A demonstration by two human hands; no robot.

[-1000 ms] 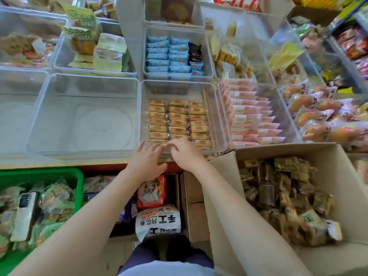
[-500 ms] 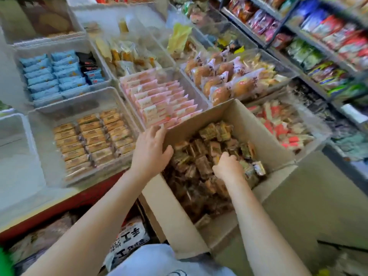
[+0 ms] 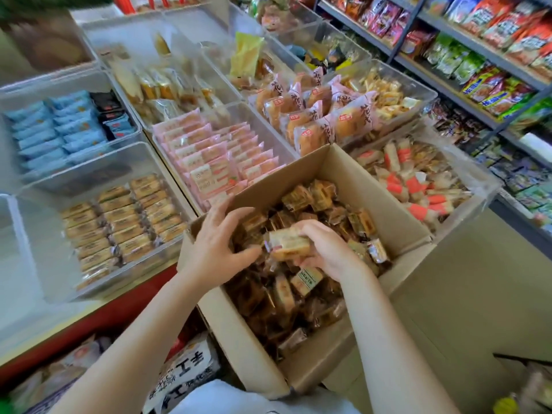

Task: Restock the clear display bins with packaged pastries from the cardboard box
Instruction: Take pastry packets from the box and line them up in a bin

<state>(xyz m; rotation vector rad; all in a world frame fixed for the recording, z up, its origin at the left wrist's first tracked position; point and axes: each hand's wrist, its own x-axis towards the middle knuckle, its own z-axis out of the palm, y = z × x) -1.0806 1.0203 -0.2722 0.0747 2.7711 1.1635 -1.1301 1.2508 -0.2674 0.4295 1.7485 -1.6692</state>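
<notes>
Right hand [image 3: 325, 252] around pastry [image 3: 288, 242]

Right hand [image 3: 325, 252] — fingers wrap over the pastry packet [image 3: 288, 242], so its far end and underside are hidden; label blurred, unreadable. Left hand [image 3: 216, 243] covers the near-left corner of the cardboard box [image 3: 248, 348] and the packets beneath its fingers. Lower layers in the box are buried, count not determinable. Clear bin [image 3: 89, 174] of tan pastries is motion-blurred — print illegible. Leftmost bin cut off by the frame edge. Shelf packets [image 3: 484, 34] at upper right too blurred to identify.
</notes>
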